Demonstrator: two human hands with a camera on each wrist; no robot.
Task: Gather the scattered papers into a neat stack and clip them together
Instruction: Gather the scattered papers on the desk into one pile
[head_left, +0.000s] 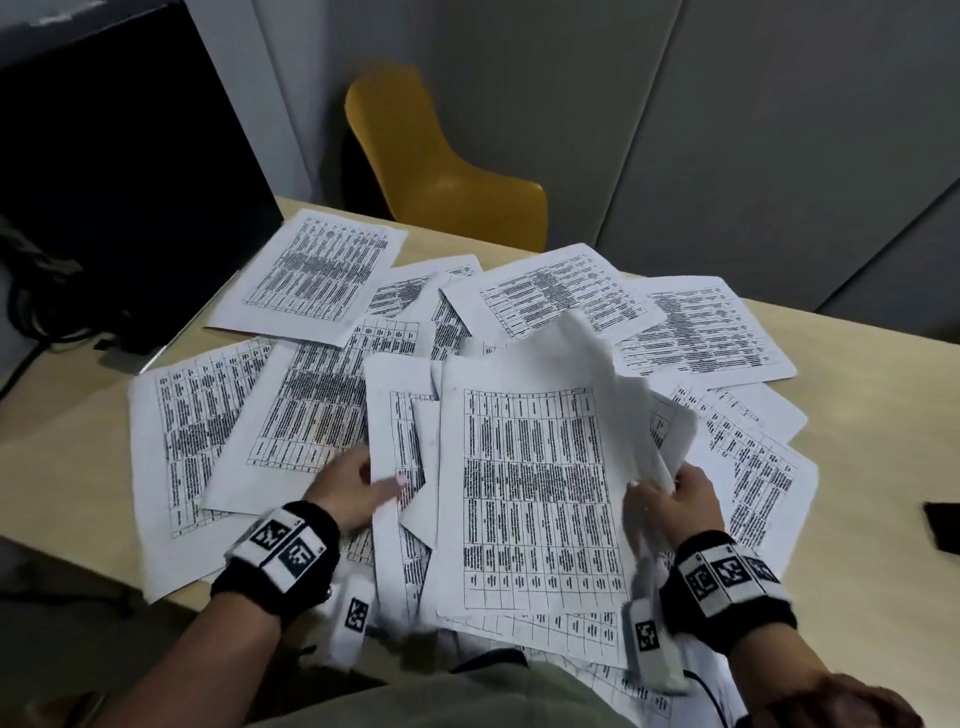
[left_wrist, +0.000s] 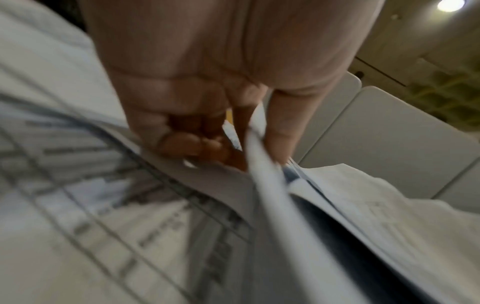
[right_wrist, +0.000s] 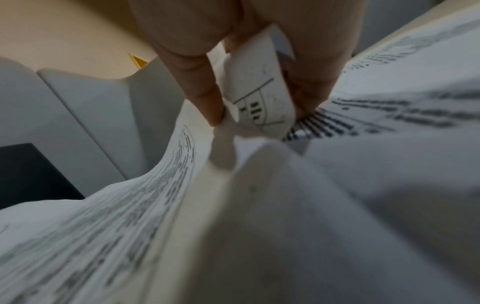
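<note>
Nearest, the left hand (head_left: 353, 488) pinches the left edge of a loose bundle of papers (head_left: 530, 493), thumb on top, fingers curled beneath. The right hand (head_left: 675, 499) grips the bundle's crumpled right edge between thumb and fingers. The bundle sits raised over more printed sheets (head_left: 322, 275) scattered across the table (head_left: 857, 415). Beyond stand a yellow chair (head_left: 441, 166) and a black monitor (head_left: 114, 156).
</note>
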